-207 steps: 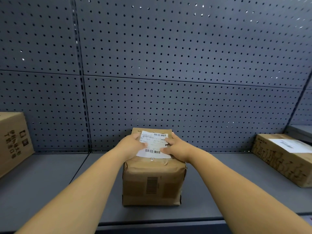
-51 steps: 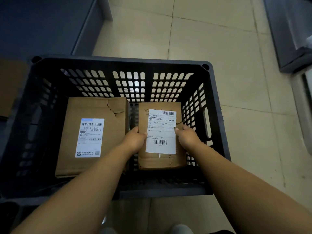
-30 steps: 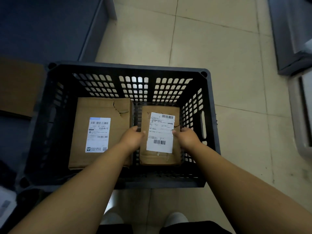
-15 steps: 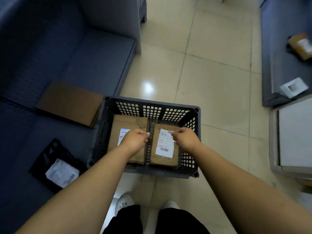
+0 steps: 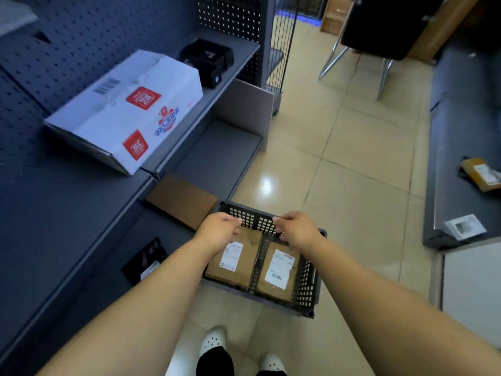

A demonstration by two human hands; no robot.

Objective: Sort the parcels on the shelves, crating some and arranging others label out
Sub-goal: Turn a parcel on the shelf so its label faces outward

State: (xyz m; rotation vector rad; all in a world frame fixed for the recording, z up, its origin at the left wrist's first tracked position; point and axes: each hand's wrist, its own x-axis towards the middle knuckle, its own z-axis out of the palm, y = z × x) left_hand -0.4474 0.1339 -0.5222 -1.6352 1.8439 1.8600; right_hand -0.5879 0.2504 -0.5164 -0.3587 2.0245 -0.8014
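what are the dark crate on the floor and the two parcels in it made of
The crate looks like moulded plastic, dark grey and matt: its walls are a regular grid of holes. The left parcel and the right parcel look like brown cardboard, matt, each with a white printed paper label; whether they are boxes or paper wraps is hard to tell.

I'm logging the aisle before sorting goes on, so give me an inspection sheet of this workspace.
Surface: glossy tiled floor, bearing the crate.
Job's things: crate holds left parcel and right parcel side by side, labels up; on the left shelves, white box, flat brown parcel, black bag; on the right shelf, taped parcel.
Clutter: black object on the upper left shelf; small white box on the right shelf.
Grips: left hand and right hand loosely curled, holding nothing, above the crate.
Cables: nothing seen.
Surroundings: pegboard shelving, chair beyond.
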